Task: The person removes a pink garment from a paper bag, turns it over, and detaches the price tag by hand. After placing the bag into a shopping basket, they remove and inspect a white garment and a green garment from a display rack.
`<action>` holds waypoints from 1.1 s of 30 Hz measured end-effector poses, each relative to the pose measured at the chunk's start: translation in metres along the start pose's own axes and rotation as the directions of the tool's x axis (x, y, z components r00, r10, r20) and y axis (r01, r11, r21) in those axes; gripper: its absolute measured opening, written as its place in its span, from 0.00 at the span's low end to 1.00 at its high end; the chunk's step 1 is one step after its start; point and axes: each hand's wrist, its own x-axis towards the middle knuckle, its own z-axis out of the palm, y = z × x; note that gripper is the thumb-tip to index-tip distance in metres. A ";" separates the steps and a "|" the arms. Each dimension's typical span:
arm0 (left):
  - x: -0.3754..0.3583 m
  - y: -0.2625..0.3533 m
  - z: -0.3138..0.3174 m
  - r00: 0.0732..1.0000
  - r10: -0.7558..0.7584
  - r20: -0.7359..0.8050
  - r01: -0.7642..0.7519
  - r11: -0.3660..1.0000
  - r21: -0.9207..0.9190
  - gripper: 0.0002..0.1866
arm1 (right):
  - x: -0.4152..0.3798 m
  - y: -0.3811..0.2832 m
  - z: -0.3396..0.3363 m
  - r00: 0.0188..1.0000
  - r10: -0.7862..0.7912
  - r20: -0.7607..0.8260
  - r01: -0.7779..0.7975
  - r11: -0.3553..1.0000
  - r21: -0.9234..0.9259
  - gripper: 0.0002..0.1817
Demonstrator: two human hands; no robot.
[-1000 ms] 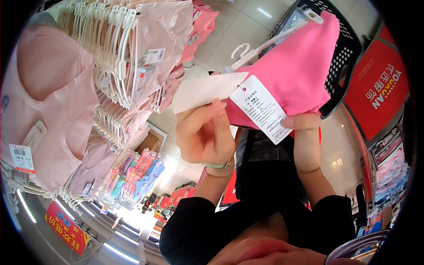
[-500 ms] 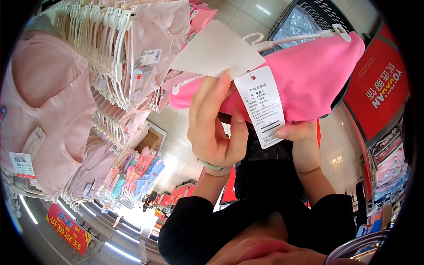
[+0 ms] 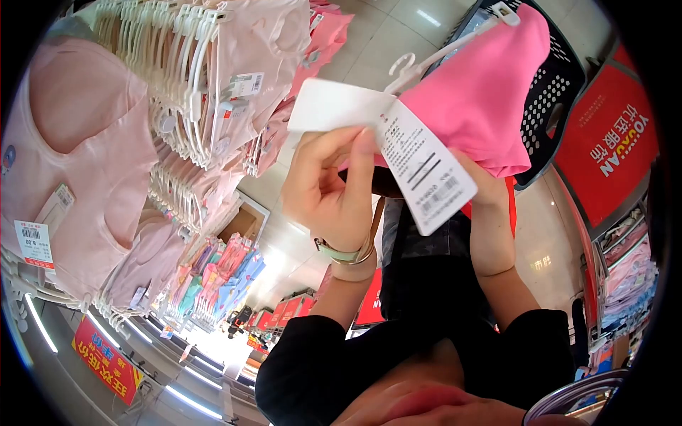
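My left hand (image 3: 330, 192), with a bracelet at the wrist, pinches two tags at their shared top corner: a blank white card (image 3: 334, 106) and a printed white label (image 3: 426, 177) with a barcode. Both tags hang from a bright pink garment (image 3: 490, 92) on a white plastic hanger (image 3: 426, 60). My right hand (image 3: 479, 184) grips the garment's lower edge from beneath, partly hidden behind the printed label. The garment is held in front of me, tilted up to the right.
Dense rows of pale pink garments on white hangers (image 3: 206, 78) fill the left side, one with a price tag (image 3: 32, 241). A black perforated basket (image 3: 550, 92) sits behind the pink garment. A red sign (image 3: 611, 142) stands at the right. Tiled floor lies beyond.
The pink garment has swung from lying nearly level to tilting up at the right. My left fingers have shifted to the tags' joined corner, and the printed label now faces me larger.
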 end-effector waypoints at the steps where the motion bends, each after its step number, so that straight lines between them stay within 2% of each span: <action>1: -0.001 0.000 0.000 1.000 0.000 -0.001 0.000 1.000 0.000 0.10 | -0.001 -0.004 0.001 1.000 0.000 0.001 0.000 1.000 0.000 0.19; 3: -0.002 0.000 0.000 0.987 -0.095 0.128 0.097 0.995 -0.010 0.17 | -0.003 -0.008 0.001 0.988 0.155 0.000 -0.155 0.988 -0.007 0.17; 4: -0.003 0.000 0.001 0.987 -0.095 0.127 0.098 0.995 -0.012 0.17 | -0.002 -0.007 0.000 0.988 0.155 0.000 -0.155 0.988 -0.009 0.17; 6: -0.003 -0.003 0.000 0.941 -0.083 0.329 0.118 0.989 -0.090 0.23 | 0.002 -0.004 -0.001 0.999 -0.001 0.054 -0.001 0.999 0.034 0.14; 7: -0.003 -0.002 -0.001 0.941 -0.082 0.327 0.118 0.989 -0.090 0.23 | 0.002 -0.003 -0.002 0.998 -0.001 0.055 -0.001 0.999 0.033 0.14; 10: 0.001 0.000 -0.005 0.881 0.040 0.472 -0.028 0.999 -0.033 0.24 | 0.003 -0.005 -0.001 0.997 -0.059 0.049 0.057 0.997 0.046 0.13; 11: -0.001 -0.005 -0.003 0.881 0.040 0.471 -0.027 0.999 -0.033 0.24 | 0.004 -0.008 0.003 0.997 -0.018 0.071 0.008 0.991 0.137 0.12; 12: -0.005 -0.012 0.000 0.935 0.031 0.354 -0.003 0.997 -0.080 0.23 | 0.004 -0.010 0.005 0.995 0.022 0.097 -0.044 0.973 0.226 0.12; 13: -0.007 -0.015 0.001 0.973 0.016 0.231 0.015 0.992 -0.129 0.22 | 0.003 -0.007 0.003 0.995 0.024 0.099 -0.045 0.973 0.225 0.12; 14: -0.008 -0.015 0.000 0.973 0.016 0.230 0.015 0.991 -0.129 0.22 | 0.001 -0.001 -0.001 0.999 0.024 0.039 -0.030 0.987 0.160 0.11; 16: -0.006 -0.008 -0.001 0.923 -0.284 0.261 0.354 0.891 -0.284 0.20 | 0.000 0.004 -0.002 1.000 0.019 -0.020 -0.018 0.996 0.093 0.11; 17: -0.008 -0.007 -0.001 0.944 -0.235 0.230 0.293 0.917 -0.269 0.23 | -0.001 0.004 -0.002 0.999 -0.003 -0.046 0.012 0.983 0.184 0.11; 18: -0.009 -0.008 0.000 0.945 -0.235 0.230 0.293 0.917 -0.271 0.23 | -0.001 0.005 -0.001 0.997 -0.023 -0.075 0.043 0.961 0.273 0.11; 19: -0.012 -0.008 0.000 0.973 -0.158 0.170 0.203 0.936 -0.289 0.24 | -0.002 0.012 -0.008 0.997 -0.023 -0.074 0.042 0.961 0.272 0.11; 20: -0.013 -0.009 -0.001 0.991 -0.081 0.109 0.110 0.947 -0.302 0.25 | -0.003 0.023 -0.021 0.998 -0.061 -0.013 0.062 0.927 0.371 0.18; 21: -0.014 -0.012 -0.003 0.991 -0.081 0.107 0.110 0.947 -0.302 0.25 | -0.003 0.032 -0.033 0.993 -0.105 0.044 0.073 0.881 0.467 0.26; 22: -0.014 -0.017 -0.005 0.981 0.143 0.134 -0.106 0.962 -0.252 0.25 | -0.001 0.036 -0.043 0.993 -0.105 0.046 0.072 0.882 0.467 0.26; 23: -0.014 -0.021 -0.008 0.918 0.358 0.172 -0.321 0.924 -0.209 0.25 | 0.001 0.039 -0.051 0.997 -0.068 0.034 0.044 0.875 0.482 0.28; 24: -0.013 -0.020 -0.016 0.918 0.358 0.171 -0.321 0.924 -0.209 0.25 | 0.002 0.040 -0.055 0.999 -0.032 0.022 0.017 0.867 0.498 0.29; 25: -0.012 -0.018 -0.028 0.837 0.397 0.377 -0.337 0.916 -0.217 0.25 | 0.008 0.028 -0.036 0.999 -0.032 0.022 0.017 0.868 0.496 0.29; 26: -0.013 -0.017 -0.036 0.713 0.416 0.564 -0.351 0.909 -0.227 0.24 | 0.015 0.014 -0.014 0.999 -0.046 -0.014 0.047 0.863 0.504 0.29; 27: -0.018 -0.019 -0.040 0.715 0.417 0.561 -0.351 0.908 -0.228 0.24 | 0.020 0.005 0.001 0.997 -0.061 -0.050 0.078 0.857 0.510 0.30; 28: -0.024 -0.024 -0.044 0.794 0.365 0.486 -0.246 0.924 -0.292 0.22 | 0.020 0.005 -0.002 0.997 -0.061 -0.048 0.077 0.858 0.508 0.30; 29: -0.027 -0.027 -0.047 0.861 0.297 0.412 -0.144 0.921 -0.362 0.19 | 0.018 0.007 -0.007 0.999 -0.028 -0.029 0.040 0.779 0.626 0.30; 30: -0.026 -0.029 -0.048 0.863 0.297 0.409 -0.145 0.921 -0.363 0.19 | 0.015 0.011 -0.013 1.000 0.002 -0.006 0.003 0.683 0.730 0.30; 31: -0.025 -0.031 -0.049 0.935 0.181 0.305 -0.053 0.922 -0.384 0.19 | 0.018 0.023 -0.017 0.988 -0.129 0.089 0.009 0.614 0.789 0.27; 32: -0.023 -0.033 -0.050 0.979 0.051 0.198 0.036 0.909 -0.414 0.19 | 0.018 0.028 -0.022 0.988 -0.126 0.092 0.005 0.614 0.789 0.27; 33: -0.017 -0.035 -0.049 0.973 0.022 0.231 0.044 0.960 -0.277 0.18 | 0.018 0.030 -0.025 0.989 -0.106 0.099 -0.025 0.547 0.837 0.25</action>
